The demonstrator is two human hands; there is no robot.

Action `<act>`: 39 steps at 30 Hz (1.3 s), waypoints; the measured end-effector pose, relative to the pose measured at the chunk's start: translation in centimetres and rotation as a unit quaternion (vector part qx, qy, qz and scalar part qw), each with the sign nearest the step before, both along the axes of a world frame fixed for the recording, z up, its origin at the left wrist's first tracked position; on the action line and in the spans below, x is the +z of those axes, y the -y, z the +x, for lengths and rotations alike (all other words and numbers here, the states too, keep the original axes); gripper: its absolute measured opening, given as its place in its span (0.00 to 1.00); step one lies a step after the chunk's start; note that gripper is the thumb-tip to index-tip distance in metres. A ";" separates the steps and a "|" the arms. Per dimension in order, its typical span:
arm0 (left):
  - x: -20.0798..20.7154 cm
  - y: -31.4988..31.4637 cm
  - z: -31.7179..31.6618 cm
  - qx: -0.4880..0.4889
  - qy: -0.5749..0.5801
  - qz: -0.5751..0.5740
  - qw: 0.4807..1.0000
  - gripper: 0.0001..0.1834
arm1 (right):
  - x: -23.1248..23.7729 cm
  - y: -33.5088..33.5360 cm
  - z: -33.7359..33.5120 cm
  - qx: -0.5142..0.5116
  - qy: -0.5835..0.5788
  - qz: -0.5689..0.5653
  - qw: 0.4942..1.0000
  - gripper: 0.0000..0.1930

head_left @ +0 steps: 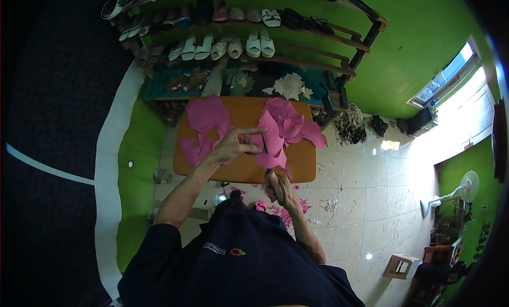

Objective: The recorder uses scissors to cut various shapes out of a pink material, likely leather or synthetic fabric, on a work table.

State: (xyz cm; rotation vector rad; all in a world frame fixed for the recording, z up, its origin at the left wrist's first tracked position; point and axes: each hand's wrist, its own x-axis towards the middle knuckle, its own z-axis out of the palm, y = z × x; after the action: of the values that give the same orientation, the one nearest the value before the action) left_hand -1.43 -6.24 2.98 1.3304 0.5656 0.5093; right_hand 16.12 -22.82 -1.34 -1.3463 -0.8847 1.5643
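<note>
A pink sheet, thin and leather-like, is held over the front half of the orange-brown table. My left hand grips its left edge, the index finger stretched along it and the thumb lower down. From the near side, my right hand is closed round the handles of a pair of scissors. Their dark blades point away from me, against the sheet between my left thumb and index finger. Behind the sheet lie several crumpled pink pieces. A larger pink piece with cut-out gaps is left of my left hand.
Beyond the table stands a wooden rack of shoes and sandals, with pale scraps on its lower shelf. Pink offcuts litter the tiled floor below me. A scrap heap and a white fan are to the right.
</note>
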 end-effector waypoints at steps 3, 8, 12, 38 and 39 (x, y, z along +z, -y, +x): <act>-0.2 0.1 0.1 0.012 0.005 -0.001 1.000 0.31 | 0.0 -0.1 0.2 -0.004 -0.031 -0.030 0.999 0.24; -0.5 0.5 0.3 0.036 0.027 -0.011 0.999 0.32 | -0.2 -0.1 0.3 -0.019 -0.027 -0.017 0.999 0.23; -0.8 1.0 0.6 0.062 0.039 -0.022 0.997 0.32 | 0.1 -0.2 0.2 -0.017 -0.004 -0.010 1.000 0.26; -2.1 2.7 1.9 0.169 0.130 -0.094 0.973 0.32 | -0.2 -0.8 -0.2 -0.038 0.002 -0.018 0.999 0.30; -2.1 2.9 2.0 0.174 0.134 -0.095 0.971 0.32 | -0.4 -0.8 -0.2 -0.040 -0.001 -0.015 0.999 0.30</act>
State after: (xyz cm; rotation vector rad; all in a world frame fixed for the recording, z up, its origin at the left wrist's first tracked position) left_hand 0.52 -9.11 0.89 0.9620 0.6081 0.8866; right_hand 15.92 -22.02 -1.72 -1.3849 -0.7984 1.5230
